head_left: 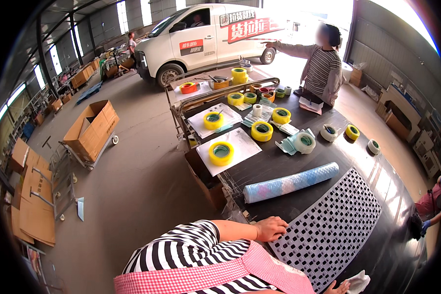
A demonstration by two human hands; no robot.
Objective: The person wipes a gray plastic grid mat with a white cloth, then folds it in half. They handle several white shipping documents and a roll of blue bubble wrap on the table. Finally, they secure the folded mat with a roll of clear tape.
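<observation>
A grey perforated mat [328, 220] with rows of dark holes lies on the black tabletop in front of me. My left hand [272, 229] is at its left edge, fingers curled against the rim. By its near edge my right hand [337, 288] is partly cut off by the picture's lower border. A bunched white cloth [358, 283] sits against the fingers of that hand, and they appear closed on it. Just beyond the mat lies a roll of bluish plastic wrap [291, 182], apart from both hands.
Yellow tape rolls [221, 153], paper sheets [235, 142] and paler rolls [305, 142] cover the table's far half. A person in stripes [321, 73] stands at the far end, arm outstretched; another person [431, 206] is at right. A white van [215, 39] and a carton on a trolley [90, 130] stand beyond.
</observation>
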